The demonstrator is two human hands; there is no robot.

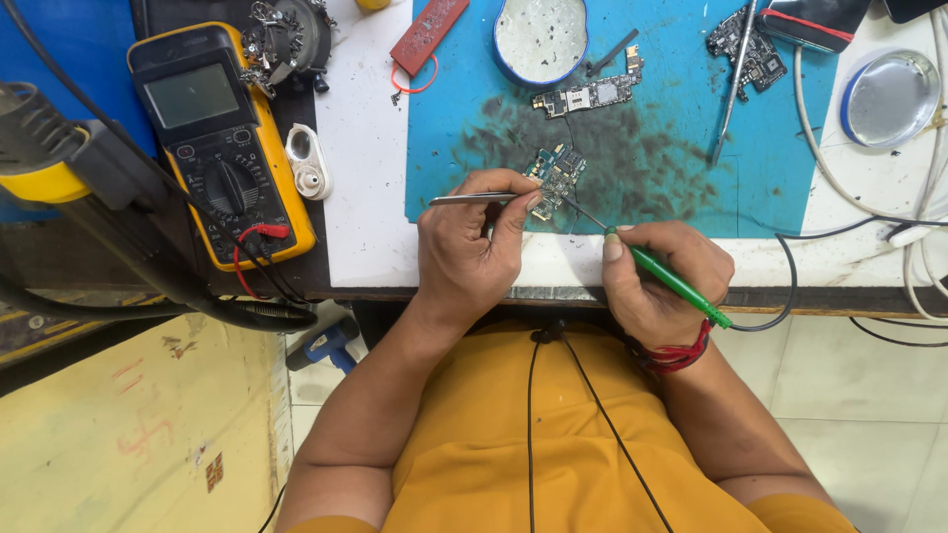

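Over on the left, a yellow multimeter (222, 143) sits near the desk (365, 227) edge. Left hand (469, 252) fingers pinch metal tweezers (474, 198) beside the small circuit board (555, 176) on the blue mat (671, 118). Right hand (657, 281) grips a green soldering iron (664, 274), tip at the board. Bare mat further right, then a tangle of white cables (923, 227).

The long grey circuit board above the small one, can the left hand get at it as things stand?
Probably not freely: the left hand is gripping thin metal tweezers at the small circuit board. The long grey circuit board lies uncovered on the blue mat just beyond, with nothing between.
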